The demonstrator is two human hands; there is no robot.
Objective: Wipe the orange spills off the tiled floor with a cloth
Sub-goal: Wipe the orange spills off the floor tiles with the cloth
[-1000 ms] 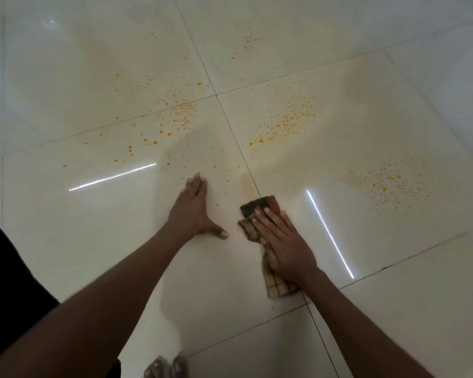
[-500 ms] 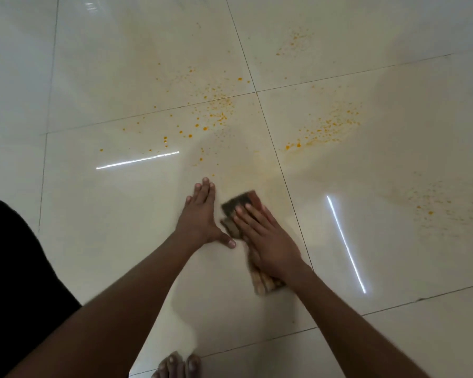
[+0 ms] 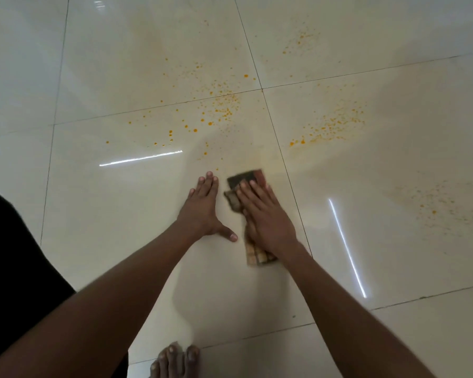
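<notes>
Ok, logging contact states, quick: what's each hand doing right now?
Left hand: open, flat on the floor tile, holding nothing.
Right hand: open, fingers straight, pressing the cloth.

Bare floor (image 3: 393, 255) right of cloth (image 3: 243, 181), left hand (image 3: 202, 211) blocking its left side

**One head camera, looking down at the floor**

There is only one view. The camera sits on the person's head and faces forward and steeply down onto the tiled floor (image 3: 99, 214). It is close: both forearms enter from the bottom edge, and the toes (image 3: 175, 361) show at the lower border. The wide lens bends the tile lines.
</notes>
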